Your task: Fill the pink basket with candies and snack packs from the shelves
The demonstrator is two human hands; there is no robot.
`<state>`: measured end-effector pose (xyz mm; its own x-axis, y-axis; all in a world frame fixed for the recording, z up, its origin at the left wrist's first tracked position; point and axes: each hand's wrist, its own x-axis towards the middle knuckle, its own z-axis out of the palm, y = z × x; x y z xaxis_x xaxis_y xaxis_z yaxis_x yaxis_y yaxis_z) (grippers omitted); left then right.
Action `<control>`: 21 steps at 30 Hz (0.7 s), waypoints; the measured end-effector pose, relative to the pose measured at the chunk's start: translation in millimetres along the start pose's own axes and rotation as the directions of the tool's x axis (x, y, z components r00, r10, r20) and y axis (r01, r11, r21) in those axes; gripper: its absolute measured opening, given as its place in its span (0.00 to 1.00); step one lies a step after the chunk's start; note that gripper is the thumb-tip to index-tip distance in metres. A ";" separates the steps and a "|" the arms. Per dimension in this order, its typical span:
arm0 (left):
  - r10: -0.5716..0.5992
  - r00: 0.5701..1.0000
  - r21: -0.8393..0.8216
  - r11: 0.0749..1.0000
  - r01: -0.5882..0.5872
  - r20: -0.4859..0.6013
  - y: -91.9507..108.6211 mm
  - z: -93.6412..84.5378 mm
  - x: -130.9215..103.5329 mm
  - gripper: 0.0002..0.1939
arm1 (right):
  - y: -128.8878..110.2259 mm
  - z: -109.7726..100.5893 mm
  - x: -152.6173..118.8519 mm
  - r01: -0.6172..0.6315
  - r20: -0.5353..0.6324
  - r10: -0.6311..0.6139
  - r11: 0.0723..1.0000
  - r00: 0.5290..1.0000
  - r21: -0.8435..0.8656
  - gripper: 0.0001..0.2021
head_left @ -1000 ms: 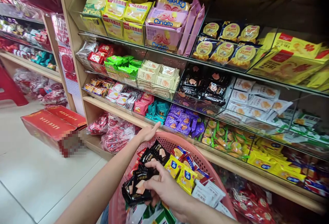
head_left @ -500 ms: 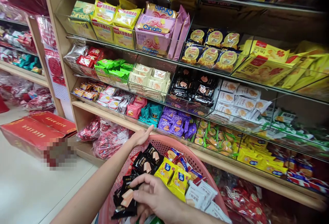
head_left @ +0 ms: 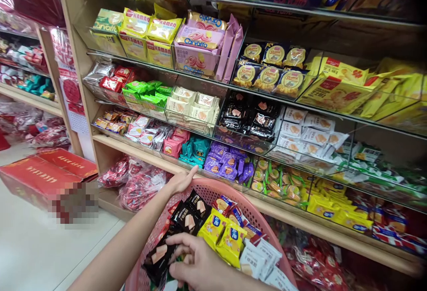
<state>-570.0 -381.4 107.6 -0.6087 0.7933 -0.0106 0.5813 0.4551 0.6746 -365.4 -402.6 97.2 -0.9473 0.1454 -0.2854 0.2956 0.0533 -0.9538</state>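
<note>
A pink plastic basket (head_left: 267, 226) holds black packets (head_left: 189, 220), yellow packets (head_left: 230, 240), white packets (head_left: 255, 255) and some red-and-blue ones. Over the basket, my right hand (head_left: 191, 260) has its fingers curled at the black packets on the near left side; whether it grips one is hidden. At the basket's far left rim, my left hand (head_left: 182, 179) lies near the shelf edge with its fingers stretched out.
Ahead stands a glass-fronted shelf (head_left: 143, 147) with rows of wrapped snacks, among them purple packets (head_left: 228, 162) just beyond the basket. A red box (head_left: 46, 173) sits on the floor at left. Bagged red sweets (head_left: 143, 184) fill the lowest level.
My right hand has moved slightly left and down over the black packets, and its fingers have curled more. The left hand stays at the rim. The view has shifted slightly.
</note>
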 end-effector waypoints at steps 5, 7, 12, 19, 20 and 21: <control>0.012 1.000 -0.013 1.000 -0.013 -0.023 -6.9 4.0 5.3 0.35 | 11.5 -4.6 6.6 0.036 0.026 -0.034 0.998 0.999 -0.049 0.29; 0.020 1.000 -0.028 0.999 -0.020 -0.001 -9.4 5.3 7.2 0.35 | 12.5 -6.5 8.7 0.057 0.056 -0.052 0.994 0.997 -0.089 0.30; 0.035 0.999 -0.055 0.998 -0.035 -0.002 -10.4 5.9 8.0 0.33 | 8.5 -8.4 10.8 0.080 0.165 -0.042 0.970 0.985 -0.229 0.28; 0.025 1.000 -0.048 0.999 -0.024 0.014 -7.6 4.7 5.9 0.33 | -5.8 -9.5 3.1 0.088 0.106 -0.040 0.858 0.994 -0.505 0.25; 0.031 0.999 -0.049 0.998 -0.031 0.012 -7.5 5.0 6.0 0.33 | -7.2 -9.4 1.6 0.064 0.087 -0.021 0.844 0.996 -0.532 0.24; 0.040 0.999 -0.049 0.998 -0.040 0.000 -7.4 5.3 6.1 0.33 | -7.8 -9.2 0.3 0.045 0.064 -0.011 0.831 0.998 -0.555 0.24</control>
<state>-575.1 -377.8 98.7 -0.5850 0.8109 0.0159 0.5779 0.4029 0.7097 -366.8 -394.0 105.4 -0.9564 0.0810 -0.2805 0.2717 0.5989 -0.7533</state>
